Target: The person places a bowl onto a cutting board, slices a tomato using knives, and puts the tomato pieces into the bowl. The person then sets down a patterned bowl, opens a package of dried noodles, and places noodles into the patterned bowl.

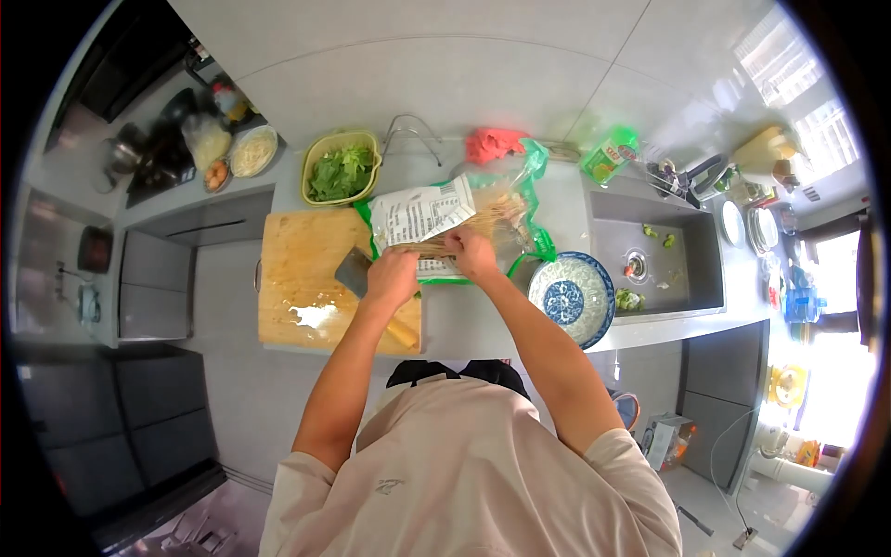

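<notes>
A clear plastic package (422, 212) with green edges and a white printed label lies on the counter. Thin brown strands that look like dry noodles (483, 221) stick out of it. My left hand (393, 276) is closed on the near left end of the strands. Beside it, my right hand (471, 254) is also closed around them, against the package. Under my left wrist, a cleaver (354, 272) with a yellowish handle rests on the wooden cutting board (302, 251). A blue-and-white patterned bowl (573, 299) stands right of my right forearm.
Behind the board is a yellow basket (379, 165) of leafy greens. A red cloth (495, 145) and a green bottle (609, 158) stand along the wall. The sink (682, 278) on the right holds vegetable scraps. Eggs (216, 174) and a plate (252, 152) of pale shreds sit far left.
</notes>
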A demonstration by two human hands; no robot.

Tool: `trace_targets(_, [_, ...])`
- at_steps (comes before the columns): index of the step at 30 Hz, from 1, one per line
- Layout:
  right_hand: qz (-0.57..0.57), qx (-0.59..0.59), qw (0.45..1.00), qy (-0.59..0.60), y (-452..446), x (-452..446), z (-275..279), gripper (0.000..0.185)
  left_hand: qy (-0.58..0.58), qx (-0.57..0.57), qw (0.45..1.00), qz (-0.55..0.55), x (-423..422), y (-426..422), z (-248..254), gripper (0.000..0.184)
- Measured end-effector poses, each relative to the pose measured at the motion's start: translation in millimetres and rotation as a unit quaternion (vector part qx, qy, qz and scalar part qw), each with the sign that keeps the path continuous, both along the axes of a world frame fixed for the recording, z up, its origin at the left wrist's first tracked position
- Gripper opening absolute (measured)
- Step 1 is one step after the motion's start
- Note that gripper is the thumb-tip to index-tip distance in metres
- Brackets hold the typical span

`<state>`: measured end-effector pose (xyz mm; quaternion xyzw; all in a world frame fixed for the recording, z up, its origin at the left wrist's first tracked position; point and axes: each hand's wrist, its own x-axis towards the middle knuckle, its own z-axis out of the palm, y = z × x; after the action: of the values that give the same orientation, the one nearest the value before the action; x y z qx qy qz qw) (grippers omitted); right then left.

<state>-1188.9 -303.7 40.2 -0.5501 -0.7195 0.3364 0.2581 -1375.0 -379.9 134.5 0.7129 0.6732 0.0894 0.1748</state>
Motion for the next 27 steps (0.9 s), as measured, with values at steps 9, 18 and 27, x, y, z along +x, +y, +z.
trace_targets(9, [-0.056,-0.114,0.967,0.221,1.4,19.6,49.0,0.011,-0.123,0.147,0.981,0.037,23.6,18.4,3.4,0.032])
trace_targets(18, [-0.073,-0.125,0.955,0.26,4.6,31.1,71.2,0.007,-0.063,0.124,0.99,-0.031,22.9,53.7,0.9,0.025])
trace_targets(27, [-0.258,-0.042,0.919,0.296,6.4,40.3,57.1,0.005,-0.124,0.07,0.99,-0.018,13.7,60.6,-5.8,0.027])
